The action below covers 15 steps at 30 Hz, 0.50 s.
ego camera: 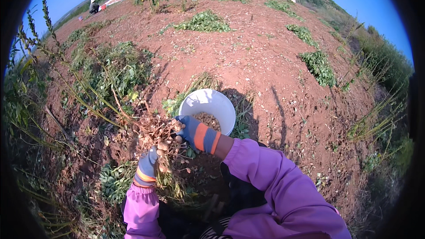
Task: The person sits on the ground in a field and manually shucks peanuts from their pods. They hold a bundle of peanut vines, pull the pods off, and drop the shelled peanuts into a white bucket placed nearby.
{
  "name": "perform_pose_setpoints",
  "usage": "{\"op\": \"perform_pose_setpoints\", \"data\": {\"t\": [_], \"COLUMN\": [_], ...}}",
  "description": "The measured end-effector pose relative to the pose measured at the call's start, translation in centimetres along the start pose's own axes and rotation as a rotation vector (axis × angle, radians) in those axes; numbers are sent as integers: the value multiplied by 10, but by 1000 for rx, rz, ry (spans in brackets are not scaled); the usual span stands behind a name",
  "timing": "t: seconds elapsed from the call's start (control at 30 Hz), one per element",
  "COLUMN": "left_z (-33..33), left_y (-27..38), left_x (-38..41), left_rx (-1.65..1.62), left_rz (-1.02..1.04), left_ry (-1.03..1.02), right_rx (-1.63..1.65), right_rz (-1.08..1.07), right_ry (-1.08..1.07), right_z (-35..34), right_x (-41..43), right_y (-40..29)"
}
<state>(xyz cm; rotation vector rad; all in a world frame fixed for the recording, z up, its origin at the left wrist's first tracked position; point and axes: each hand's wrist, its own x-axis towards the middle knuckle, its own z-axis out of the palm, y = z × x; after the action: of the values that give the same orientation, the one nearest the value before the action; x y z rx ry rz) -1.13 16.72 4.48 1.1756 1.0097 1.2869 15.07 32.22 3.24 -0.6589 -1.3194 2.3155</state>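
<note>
A bunch of uprooted peanut plants (149, 131) hangs before me, roots up, with pale peanut pods (162, 145) among the roots. My left hand (148, 162), in a blue and orange knit glove, grips the bunch from below. Gloved alike, my right hand (192, 131) has its fingers closed at the pods on the bunch's right side; its fingertips are partly hidden. Just beyond the right hand stands a white plastic bucket (189, 103) on the soil. Picked peanuts (208, 119) cover its bottom, partly behind my right hand.
Heaps of peanut vines lie at left (123, 63), ahead (206, 21) and at right (318, 68) on the reddish soil. Tall weed stalks (89, 89) lean in close on the left. A person (93, 7) crouches far off near a red bucket (103, 7).
</note>
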Motion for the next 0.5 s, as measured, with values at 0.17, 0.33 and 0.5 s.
{"op": "perform_pose_setpoints", "data": {"t": [0.17,0.33,0.5], "left_z": [16,6,9], "left_y": [24,-2,-3], "left_x": [-1,-9,-3], "left_rx": [192,675,544], "left_rz": [167,128,124], "left_ry": [-3,28,-10], "right_rx": [-233,-52,-563], "right_rz": [12,-67,-284], "right_ry": [134,419,503], "right_z": [29,11,-22], "right_x": [-18,-6,-23], "right_y": [-33,-69,-88]}}
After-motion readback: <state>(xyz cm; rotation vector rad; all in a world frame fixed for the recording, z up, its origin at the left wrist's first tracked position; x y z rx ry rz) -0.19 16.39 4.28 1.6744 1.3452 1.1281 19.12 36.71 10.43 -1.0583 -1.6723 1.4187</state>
